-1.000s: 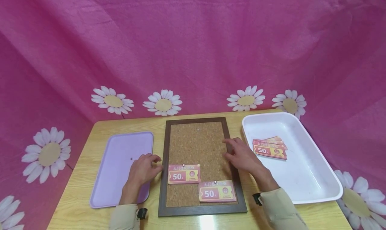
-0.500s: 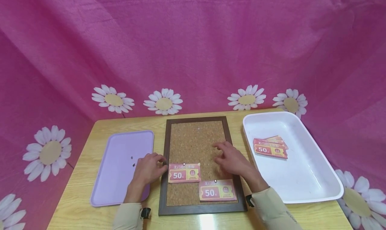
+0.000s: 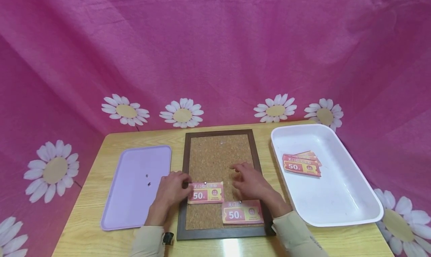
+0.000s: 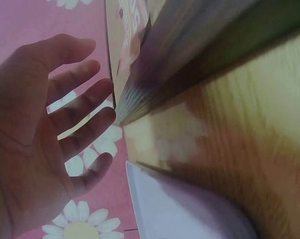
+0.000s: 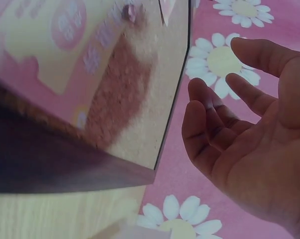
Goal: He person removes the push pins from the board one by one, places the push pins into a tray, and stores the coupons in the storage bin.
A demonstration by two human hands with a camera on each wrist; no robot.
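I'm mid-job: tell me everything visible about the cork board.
The cork board is a speckled tan panel in a dark brown frame, lying flat on the wooden table between the purple tray and white tub. Its long sides run away from the person. Two "50" coupons lie on its nearer part, each with a pin near its top edge. The left hand is at its left side, the right hand over it; contact is unclear.

The brown-framed corkboard (image 3: 213, 154) lies flat, two pink-and-yellow coupons (image 3: 206, 194) (image 3: 242, 213) (both marked 50) pinned to its nearer half.
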